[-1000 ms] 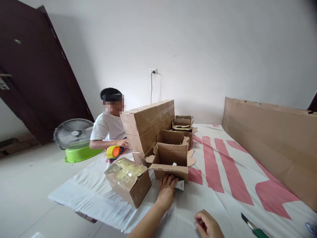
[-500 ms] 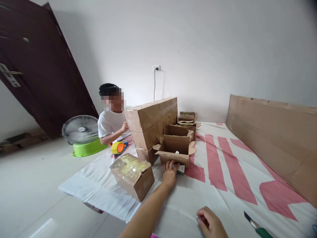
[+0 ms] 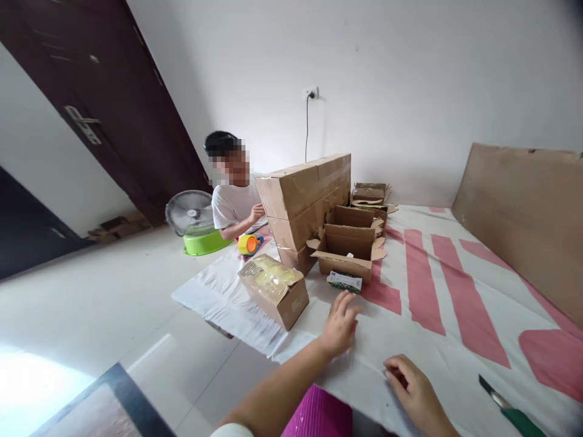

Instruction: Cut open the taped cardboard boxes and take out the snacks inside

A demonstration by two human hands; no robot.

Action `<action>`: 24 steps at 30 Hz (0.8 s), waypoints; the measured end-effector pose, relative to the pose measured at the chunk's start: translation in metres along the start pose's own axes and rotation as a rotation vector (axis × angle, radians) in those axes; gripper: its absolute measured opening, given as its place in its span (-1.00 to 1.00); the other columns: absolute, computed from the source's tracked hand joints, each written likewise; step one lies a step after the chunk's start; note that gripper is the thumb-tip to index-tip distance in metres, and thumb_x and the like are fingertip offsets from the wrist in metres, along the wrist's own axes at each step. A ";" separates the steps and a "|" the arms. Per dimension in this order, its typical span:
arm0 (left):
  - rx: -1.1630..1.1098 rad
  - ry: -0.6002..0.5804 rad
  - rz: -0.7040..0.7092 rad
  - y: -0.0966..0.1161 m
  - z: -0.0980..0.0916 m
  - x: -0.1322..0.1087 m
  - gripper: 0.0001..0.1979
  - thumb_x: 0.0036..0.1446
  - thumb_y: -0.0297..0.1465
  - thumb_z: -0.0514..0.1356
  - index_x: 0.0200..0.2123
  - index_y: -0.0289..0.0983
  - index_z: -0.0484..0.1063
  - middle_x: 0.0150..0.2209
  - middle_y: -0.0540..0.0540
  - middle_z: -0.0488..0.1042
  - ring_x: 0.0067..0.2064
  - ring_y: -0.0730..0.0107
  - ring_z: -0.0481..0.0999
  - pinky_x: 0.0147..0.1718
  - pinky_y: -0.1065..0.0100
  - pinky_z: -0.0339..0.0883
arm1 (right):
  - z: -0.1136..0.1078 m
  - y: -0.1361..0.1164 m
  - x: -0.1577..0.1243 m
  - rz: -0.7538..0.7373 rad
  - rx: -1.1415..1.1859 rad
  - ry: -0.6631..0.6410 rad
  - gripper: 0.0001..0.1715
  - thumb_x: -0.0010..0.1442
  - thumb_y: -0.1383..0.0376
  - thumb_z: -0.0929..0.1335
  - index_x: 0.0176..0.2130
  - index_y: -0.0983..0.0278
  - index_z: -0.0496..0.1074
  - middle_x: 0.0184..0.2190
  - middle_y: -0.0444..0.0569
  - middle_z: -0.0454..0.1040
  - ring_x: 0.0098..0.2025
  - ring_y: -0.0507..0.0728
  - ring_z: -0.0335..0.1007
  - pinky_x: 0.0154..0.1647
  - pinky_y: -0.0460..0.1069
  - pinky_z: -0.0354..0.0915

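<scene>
My left hand [image 3: 340,325] is held just over the cloth with its fingers spread and nothing in them. Just beyond its fingertips, apart from them, lies a small white-and-green carton [image 3: 345,281], against the front of an open cardboard box [image 3: 344,264]. Something small and white is inside that box. Near the front of the table my right hand [image 3: 412,388] rests with its fingers curled in; no object shows in it. To its right lies a utility knife [image 3: 517,419] with a green handle and its blade out.
A taped cardboard box [image 3: 273,290] sits left of stacked closed boxes [image 3: 303,206]. More open boxes [image 3: 371,193] stand in a row behind. A yellow-and-blue tape dispenser [image 3: 249,244] lies near a person [image 3: 234,206] across the table. A large cardboard sheet [image 3: 523,224] stands at right.
My left hand has let go of the small carton and drawn back toward me. The carton stays in front of the open box. My right hand keeps its curl. The view has shifted.
</scene>
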State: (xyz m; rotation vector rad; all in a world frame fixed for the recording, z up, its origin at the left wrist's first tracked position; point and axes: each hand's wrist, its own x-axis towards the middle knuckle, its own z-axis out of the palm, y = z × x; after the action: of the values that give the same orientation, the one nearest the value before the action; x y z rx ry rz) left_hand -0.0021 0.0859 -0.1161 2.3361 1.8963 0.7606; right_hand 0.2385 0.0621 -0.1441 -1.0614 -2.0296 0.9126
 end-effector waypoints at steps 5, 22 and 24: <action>-0.109 0.549 -0.060 -0.045 -0.069 -0.049 -0.83 0.14 -0.29 0.17 -0.23 -0.18 0.48 0.03 -0.24 0.40 0.16 0.05 0.33 0.17 0.00 0.20 | 0.000 -0.001 -0.001 0.035 0.002 -0.038 -0.76 0.28 0.14 0.26 -0.23 0.20 0.44 -0.35 -0.01 0.52 -0.34 0.16 0.46 -0.26 0.04 0.38; -0.681 0.535 -0.639 -0.090 -0.106 -0.031 -0.24 -0.09 0.25 0.11 -0.14 -0.31 0.46 -0.22 -0.17 0.57 -0.11 0.00 0.54 -0.08 0.07 0.42 | 0.018 -0.024 -0.025 -0.006 0.173 0.074 0.08 0.07 -0.01 0.46 0.38 0.20 -0.02 0.33 0.22 0.16 0.33 0.35 0.13 0.26 0.25 0.17; -0.716 0.481 -0.585 -0.045 -0.075 -0.036 -0.27 0.04 0.21 0.05 -0.02 -0.27 0.43 -0.06 -0.19 0.56 0.03 -0.01 0.50 0.05 0.06 0.35 | 0.017 -0.023 -0.034 -0.042 0.253 0.110 0.21 0.09 -0.16 0.39 0.42 0.19 -0.22 0.41 0.19 -0.03 0.39 0.36 -0.03 0.32 0.28 0.05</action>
State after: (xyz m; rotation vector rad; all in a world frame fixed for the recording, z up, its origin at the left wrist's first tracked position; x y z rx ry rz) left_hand -0.0773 0.0438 -0.0776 1.1706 1.8444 1.6455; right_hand 0.2315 0.0181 -0.1425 -0.9067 -1.7850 1.0347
